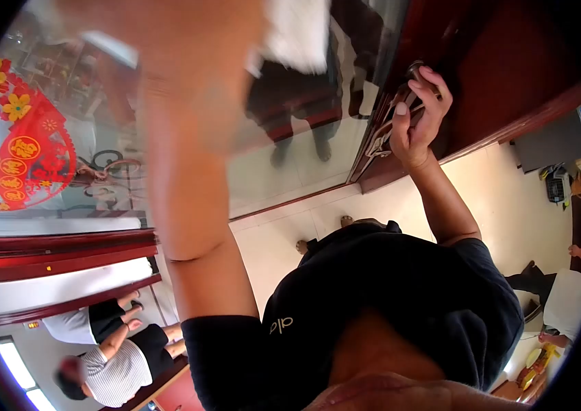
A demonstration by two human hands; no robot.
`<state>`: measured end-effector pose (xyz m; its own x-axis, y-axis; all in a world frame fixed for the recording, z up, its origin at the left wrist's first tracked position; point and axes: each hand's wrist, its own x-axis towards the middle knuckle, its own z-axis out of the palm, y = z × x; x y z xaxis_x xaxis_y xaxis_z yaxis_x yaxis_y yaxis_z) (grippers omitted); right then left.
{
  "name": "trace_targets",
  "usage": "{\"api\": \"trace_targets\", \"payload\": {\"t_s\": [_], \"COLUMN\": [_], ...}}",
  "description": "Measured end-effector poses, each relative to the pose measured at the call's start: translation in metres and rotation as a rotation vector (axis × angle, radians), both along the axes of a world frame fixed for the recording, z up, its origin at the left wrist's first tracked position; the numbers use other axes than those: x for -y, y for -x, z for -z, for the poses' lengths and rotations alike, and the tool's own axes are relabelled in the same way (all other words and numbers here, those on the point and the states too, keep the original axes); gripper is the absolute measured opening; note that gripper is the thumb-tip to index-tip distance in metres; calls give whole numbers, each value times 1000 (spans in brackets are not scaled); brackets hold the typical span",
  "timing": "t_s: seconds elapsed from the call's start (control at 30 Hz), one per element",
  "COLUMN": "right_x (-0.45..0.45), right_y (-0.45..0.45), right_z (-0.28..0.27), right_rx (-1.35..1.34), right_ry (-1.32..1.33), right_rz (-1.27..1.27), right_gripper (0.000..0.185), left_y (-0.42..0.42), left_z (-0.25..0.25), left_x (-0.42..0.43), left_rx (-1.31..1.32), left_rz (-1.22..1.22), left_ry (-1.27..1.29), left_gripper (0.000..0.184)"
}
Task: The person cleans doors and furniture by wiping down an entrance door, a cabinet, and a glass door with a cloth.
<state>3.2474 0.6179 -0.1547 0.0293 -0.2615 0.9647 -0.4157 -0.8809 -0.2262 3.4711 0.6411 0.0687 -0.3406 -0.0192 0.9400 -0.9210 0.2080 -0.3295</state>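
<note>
My left hand point(194, 34) is raised high against a glass door panel point(256, 171) and smeared by motion. A white cloth point(295, 34) shows on both sides of it, held in the hand; the fingertips are hidden. My right hand point(424, 113) is at the dark red door frame, its curled fingers on a dark round knob point(414, 69) and its thumb apart. Below the knob is an ornate metal handle plate point(378, 140). On the glass at left is a red decoration point(33, 147) with yellow flowers and characters.
Two people point(122, 370) point(71, 326) are at the lower left, near a window point(20, 370). Another person point(570, 301) is at the right edge. A grey box-like object point(551, 144) and a black basket point(556, 185) are at the right. Pale tiles point(496, 185) cover the floor.
</note>
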Motion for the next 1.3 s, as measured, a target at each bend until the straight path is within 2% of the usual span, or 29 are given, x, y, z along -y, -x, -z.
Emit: {"api": "trace_targets", "payload": {"t_s": [0.1,0.13,0.2,0.27,0.37,0.47,0.5,0.53,0.57,0.6,0.63,0.83,0.9,0.97,1.03,1.07,1.1,1.13,1.2,1.23,1.3], "right_x": [2,6,9,7,16,16,15,16,16,15,13,12,11,8,8,10,11,10,8,8,5], "right_y": [1,0,0,2,6,7,7,6,6,8,10,20,20,21,21,20,21,23,23,24,26], "right_z": [1,5,7,11,2,4,5,4,3,2,1,-2,-4,-6,-5,-4,-4,-5,-6,-7,-8], "right_rx": [39,85,117,139,61,116,128,145,145,143,140,93,75,72,78,93,95,92,82,68,37], "right_ry": [24,30,48,-13,-7,-17,-26,-12,-8,-9,-13,-13,-13,-18,-17,4,4,0,-11,-10,-26], "right_rz": [-26,-57,-74,-84,29,19,19,0,-5,-11,-16,-24,-3,0,0,-6,-5,-5,1,5,14], "right_gripper": [46,48,56,55,55,55,54,53,52,52,51,47,47,48,49,50,50,50,49,49,49], "left_y": [47,50,44,34,23,20,17,21,19,30,35,8,-2,1,6,34,60,73,57,40,-33], "left_z": [83,123,181,234,179,67,23,-21,-59,-100,-136,-306,-334,-332,-301,-275,-232,-214,-231,-254,-327], "left_x": [-10,-8,-26,-27,-23,-3,8,0,-2,4,2,-24,-23,-2,46,42,39,18,33,29,5], "left_rx": [149,197,314,346,335,175,212,236,281,312,333,178,114,164,411,560,627,469,610,600,387], "left_rz": [-28,-59,-53,-2,-124,-84,-26,-50,-226,-28,-3,-175,-179,-128,-37,4,-120,-105,-12,-68,-395], "left_ry": [-140,-64,-314,-356,-389,-49,39,-29,62,190,256,459,490,507,469,418,356,91,341,379,295], "left_gripper": [28,42,41,40,41,42,40,49,37,33,31,24,24,24,25,30,34,37,44,42,40]}}
